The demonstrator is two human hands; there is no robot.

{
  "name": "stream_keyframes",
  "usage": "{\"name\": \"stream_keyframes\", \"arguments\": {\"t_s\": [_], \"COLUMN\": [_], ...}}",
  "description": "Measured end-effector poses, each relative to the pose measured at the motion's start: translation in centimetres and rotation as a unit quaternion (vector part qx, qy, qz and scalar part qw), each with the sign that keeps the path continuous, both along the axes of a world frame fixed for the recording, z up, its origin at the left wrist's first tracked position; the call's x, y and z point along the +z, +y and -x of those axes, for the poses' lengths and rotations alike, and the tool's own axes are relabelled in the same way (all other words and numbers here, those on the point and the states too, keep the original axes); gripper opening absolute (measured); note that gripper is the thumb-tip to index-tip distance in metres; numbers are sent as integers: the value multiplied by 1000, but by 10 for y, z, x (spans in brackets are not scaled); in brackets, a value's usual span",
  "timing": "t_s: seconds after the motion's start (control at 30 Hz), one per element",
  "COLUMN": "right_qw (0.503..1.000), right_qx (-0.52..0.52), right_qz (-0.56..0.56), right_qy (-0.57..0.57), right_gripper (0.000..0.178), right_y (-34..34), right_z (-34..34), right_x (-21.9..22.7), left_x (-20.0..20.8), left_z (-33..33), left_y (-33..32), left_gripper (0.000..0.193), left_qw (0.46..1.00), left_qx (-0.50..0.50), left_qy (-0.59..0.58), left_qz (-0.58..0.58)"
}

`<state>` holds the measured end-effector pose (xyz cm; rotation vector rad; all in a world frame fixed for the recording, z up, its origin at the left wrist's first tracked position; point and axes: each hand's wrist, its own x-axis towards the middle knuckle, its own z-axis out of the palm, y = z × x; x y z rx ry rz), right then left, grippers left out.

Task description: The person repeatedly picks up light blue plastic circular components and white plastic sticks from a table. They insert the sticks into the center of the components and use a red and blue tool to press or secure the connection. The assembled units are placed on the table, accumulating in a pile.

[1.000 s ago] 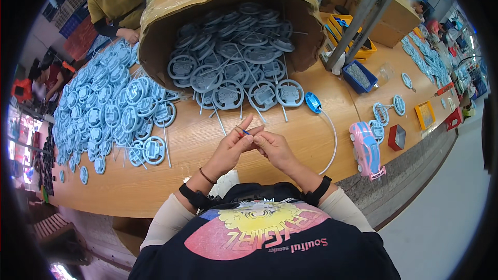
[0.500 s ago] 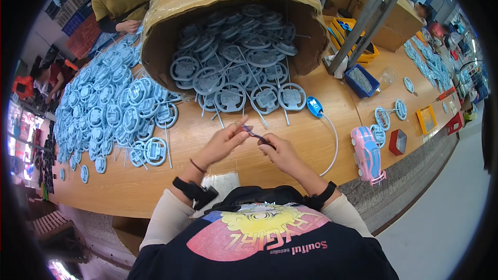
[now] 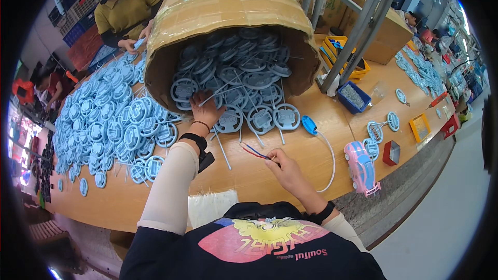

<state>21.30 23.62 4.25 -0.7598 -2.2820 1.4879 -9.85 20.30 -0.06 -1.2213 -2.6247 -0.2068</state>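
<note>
My left hand (image 3: 206,110) reaches to the mouth of the cardboard box (image 3: 155,85), fingers spread over light blue toy steering wheels (image 3: 228,120). It touches the wheels there; a firm grip does not show. Thin pale stems stick out from many of the wheels, and one slants toward me below this hand. Over the tabletop, my right hand (image 3: 284,167) is closed on thin red and blue wires (image 3: 254,151), their free ends pointing left toward the box. Part of the wires is hidden in the fingers.
A large pile of steering wheels (image 3: 104,119) covers the table's left side. At right are a blue oval piece (image 3: 309,125) with a white cable, a pink toy car (image 3: 361,168), a blue bin (image 3: 354,97) and a metal post (image 3: 358,33). Another person (image 3: 127,8) works at far left.
My left hand has left my right hand and moved up and left to the wheels in the box. My right hand still holds the wires and has shifted slightly nearer me. The view has shifted a little.
</note>
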Motion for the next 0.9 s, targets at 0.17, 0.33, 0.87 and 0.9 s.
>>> {"name": "stream_keyframes", "arguments": {"t_s": [0.17, 0.33, 0.87, 0.9], "right_qw": [1000, 999, 997, 998], "right_qx": [-7, 19, 53, 51], "right_qz": [6, -10, -16, -16], "right_qy": [18, 36, 49, 41], "right_gripper": [19, 20, 19, 18], "right_y": [2, -1, -12, -12], "right_z": [-1, 3, 11, 8], "right_x": [-8, -16, -8, -8], "left_x": [14, 8, -6, -3], "left_z": [8, 18, -33, -34], "left_y": [-19, -92, -51, -42], "left_gripper": [52, 33, 75, 75], "left_qw": [994, 946, 970, 970], "left_qx": [-4, 46, 79, 98], "left_qy": [-111, -238, -166, -175], "left_qz": [-6, -215, -160, -136]}}
